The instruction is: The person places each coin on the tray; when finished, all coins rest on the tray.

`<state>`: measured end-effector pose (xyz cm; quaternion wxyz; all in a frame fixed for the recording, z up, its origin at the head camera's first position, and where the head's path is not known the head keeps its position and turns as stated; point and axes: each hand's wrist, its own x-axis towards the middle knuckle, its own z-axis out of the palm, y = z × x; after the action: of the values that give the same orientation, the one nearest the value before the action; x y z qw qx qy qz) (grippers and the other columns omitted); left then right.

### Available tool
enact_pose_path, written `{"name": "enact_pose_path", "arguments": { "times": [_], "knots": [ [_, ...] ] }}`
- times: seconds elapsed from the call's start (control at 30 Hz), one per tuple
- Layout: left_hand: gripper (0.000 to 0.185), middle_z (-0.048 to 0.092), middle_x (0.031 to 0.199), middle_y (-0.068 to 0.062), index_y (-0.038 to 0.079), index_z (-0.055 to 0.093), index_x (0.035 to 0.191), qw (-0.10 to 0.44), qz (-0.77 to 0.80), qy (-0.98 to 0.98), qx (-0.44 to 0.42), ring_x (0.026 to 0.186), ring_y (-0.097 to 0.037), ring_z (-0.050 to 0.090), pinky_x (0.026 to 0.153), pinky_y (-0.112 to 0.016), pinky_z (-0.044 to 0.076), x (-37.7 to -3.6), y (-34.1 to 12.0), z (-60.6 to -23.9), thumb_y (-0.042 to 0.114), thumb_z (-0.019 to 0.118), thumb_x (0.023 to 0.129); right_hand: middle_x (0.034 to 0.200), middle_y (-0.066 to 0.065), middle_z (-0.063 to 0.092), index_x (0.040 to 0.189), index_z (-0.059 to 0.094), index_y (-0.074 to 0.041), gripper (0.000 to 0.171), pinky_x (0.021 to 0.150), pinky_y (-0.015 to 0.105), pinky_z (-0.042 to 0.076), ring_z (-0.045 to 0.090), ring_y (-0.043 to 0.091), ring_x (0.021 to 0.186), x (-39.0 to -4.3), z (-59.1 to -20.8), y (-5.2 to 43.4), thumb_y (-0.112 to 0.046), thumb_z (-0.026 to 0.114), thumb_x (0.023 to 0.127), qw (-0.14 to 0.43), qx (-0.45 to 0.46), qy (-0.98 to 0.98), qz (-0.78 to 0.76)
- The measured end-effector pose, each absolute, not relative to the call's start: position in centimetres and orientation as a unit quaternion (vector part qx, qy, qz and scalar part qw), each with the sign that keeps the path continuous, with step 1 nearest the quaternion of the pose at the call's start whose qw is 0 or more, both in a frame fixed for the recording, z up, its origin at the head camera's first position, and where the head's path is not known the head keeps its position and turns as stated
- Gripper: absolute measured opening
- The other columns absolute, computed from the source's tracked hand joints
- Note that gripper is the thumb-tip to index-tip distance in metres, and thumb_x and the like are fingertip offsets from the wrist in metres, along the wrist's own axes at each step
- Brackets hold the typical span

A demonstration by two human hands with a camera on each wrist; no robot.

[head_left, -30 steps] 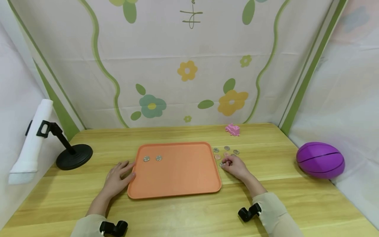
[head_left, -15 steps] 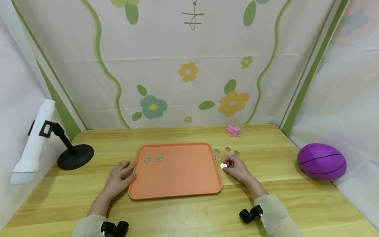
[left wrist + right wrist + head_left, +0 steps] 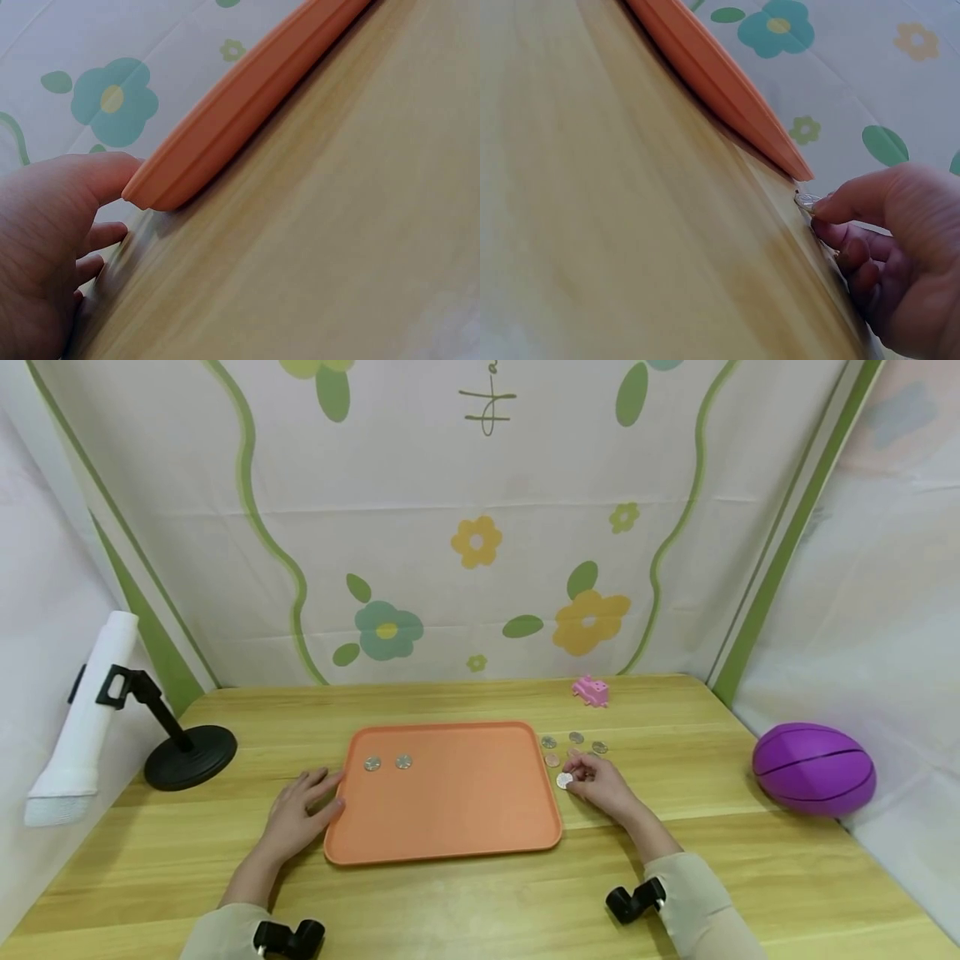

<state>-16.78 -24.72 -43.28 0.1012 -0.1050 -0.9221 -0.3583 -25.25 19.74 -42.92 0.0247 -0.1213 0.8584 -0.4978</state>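
Observation:
My right hand point(image 3: 602, 787) pinches a silver coin point(image 3: 564, 781) between thumb and fingers, just off the right edge of the orange tray point(image 3: 457, 802). In the right wrist view the coin point(image 3: 805, 200) sticks out past the thumb tip, tilted, close over the wooden table. My left hand point(image 3: 294, 817) rests at the tray's left side, fingers spread and thumb touching the rim. Two silver coins, a left one point(image 3: 372, 763) and a right one point(image 3: 403, 762), lie inside the tray toward its upper left.
Several more coins lie right of the tray, among them a silver coin point(image 3: 549, 742) and a copper-coloured coin point(image 3: 552, 760). Behind them is a small pink toy point(image 3: 591, 691). A purple ball point(image 3: 814, 769) sits far right; a white microphone-shaped object point(image 3: 82, 727) on a black stand point(image 3: 190, 757) is at left.
The coin in my right fingers has tilted up from lying nearly flat and now shows a brighter face. My left hand and the tray have stayed in place.

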Motion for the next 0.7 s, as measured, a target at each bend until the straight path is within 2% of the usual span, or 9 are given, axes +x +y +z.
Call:
{"name": "enact_pose_path", "arguments": {
  "times": [0.1,0.23,0.37,0.53,0.7],
  "knots": [
    [0.046,0.032,0.127,-0.029,0.002,0.047,0.124,0.103,-0.358,-0.922,-0.105,0.118,-0.049,0.015,0.089,-0.062,0.007,-16.8,-24.7,-43.3,0.026,0.054,0.085,0.092,0.015,0.055,0.091,0.057,0.004,0.018,0.057,0.024,0.041,0.048,0.015,0.072,-25.4,-42.9,20.0,0.004,0.062,0.073,0.040,-0.113,0.847,-0.517],
    [0.046,0.032,0.128,-0.028,0.002,0.047,0.124,0.102,-0.357,-0.923,-0.105,0.119,-0.048,0.015,0.089,-0.062,0.007,-16.7,-24.7,-43.4,0.026,0.054,0.085,0.075,0.010,0.056,0.096,0.055,0.006,0.022,0.047,0.022,0.038,0.045,0.013,0.057,-25.4,-42.7,20.2,0.002,0.061,0.075,0.082,-0.089,0.818,-0.562],
    [0.046,0.032,0.128,-0.028,0.002,0.047,0.124,0.101,-0.359,-0.922,-0.104,0.119,-0.048,0.015,0.090,-0.062,0.007,-16.7,-24.7,-43.5,0.026,0.054,0.085,0.077,0.010,0.058,0.102,0.054,0.005,0.028,0.043,0.020,0.036,0.043,0.011,0.051,-25.5,-42.3,20.1,0.000,0.061,0.076,0.113,-0.064,0.796,-0.592],
    [0.046,0.033,0.127,-0.028,0.003,0.048,0.124,0.106,-0.359,-0.921,-0.106,0.119,-0.048,0.016,0.089,-0.062,0.007,-16.8,-24.7,-43.6,0.026,0.055,0.085,0.079,0.013,0.059,0.105,0.056,0.000,0.030,0.041,0.020,0.033,0.039,0.010,0.047,-25.7,-41.4,19.4,-0.005,0.062,0.076,0.109,-0.068,0.793,-0.595],
    [0.046,0.033,0.128,-0.027,0.003,0.048,0.124,0.105,-0.359,-0.922,-0.103,0.119,-0.048,0.015,0.089,-0.062,0.007,-16.9,-24.8,-43.5,0.027,0.054,0.085,0.074,0.005,0.055,0.108,0.056,0.002,0.033,0.044,0.020,0.032,0.037,0.009,0.047,-26.3,-40.4,17.6,-0.008,0.062,0.078,0.111,-0.091,0.787,-0.600]
  ]
}}
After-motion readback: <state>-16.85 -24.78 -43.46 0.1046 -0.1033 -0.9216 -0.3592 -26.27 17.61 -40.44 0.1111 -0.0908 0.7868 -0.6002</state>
